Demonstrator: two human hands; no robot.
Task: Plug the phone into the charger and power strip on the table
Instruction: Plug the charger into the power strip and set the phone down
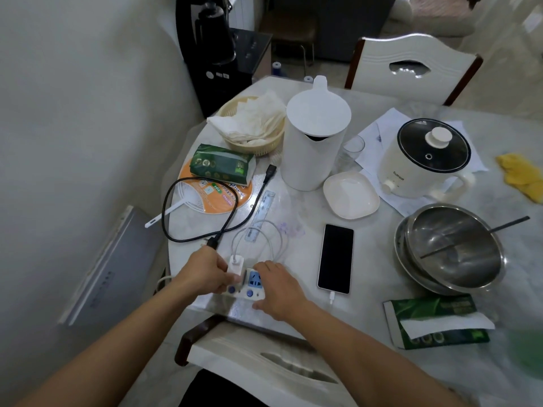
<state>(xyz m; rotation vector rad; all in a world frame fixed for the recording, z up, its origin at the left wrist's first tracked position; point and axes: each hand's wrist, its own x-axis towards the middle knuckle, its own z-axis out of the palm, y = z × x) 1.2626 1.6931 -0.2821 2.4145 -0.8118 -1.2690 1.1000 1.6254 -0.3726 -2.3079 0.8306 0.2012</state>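
Note:
A white power strip (248, 287) with blue sockets and round blue buttons lies near the table's front edge. My left hand (207, 273) grips the white charger (236, 265), held at the strip's left socket. My right hand (277, 289) presses down on the strip's right end. A white cable (271, 235) loops from the charger across the table. Its plug (332, 297) sits in the bottom of the black-screened phone (335, 257), which lies face up to the right of my hands.
A black power cord (205, 218) loops left of the strip. Behind stand a white kettle (316, 136), white dish (351, 195), cooker pot (424, 160), steel bowls (452, 248), tissue packs (221, 164), fan and basket. A chair back (264, 356) sits below the table edge.

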